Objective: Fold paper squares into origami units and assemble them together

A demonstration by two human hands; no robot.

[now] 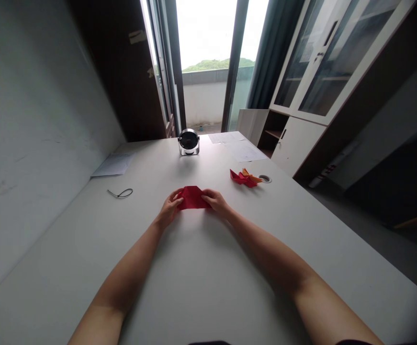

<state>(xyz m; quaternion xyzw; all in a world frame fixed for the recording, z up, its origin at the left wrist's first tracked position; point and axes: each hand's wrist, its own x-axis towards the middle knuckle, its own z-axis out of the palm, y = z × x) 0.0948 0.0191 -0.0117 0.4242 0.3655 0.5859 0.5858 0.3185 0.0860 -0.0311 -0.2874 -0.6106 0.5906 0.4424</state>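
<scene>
A folded sheet of red paper [194, 198] is held between my two hands, over the middle of the white table [194, 268]. My left hand [170, 207] pinches its left edge, thumb in front and fingers behind. At the right edge, my right hand [215, 200] grips the paper with the thumb on the near face. The paper's upper corners look slanted; its back side is hidden. To the right of my right hand lie folded paper pieces, red [242, 178] and orange [252, 176], touching one another.
A roll of tape [265, 178] lies beside the folded pieces. A round black device on a silver stand [188, 142] stands at the back. White papers [246, 150] lie back right, another stack [113, 164] at left. A thin black looped cord [122, 193] rests on the left.
</scene>
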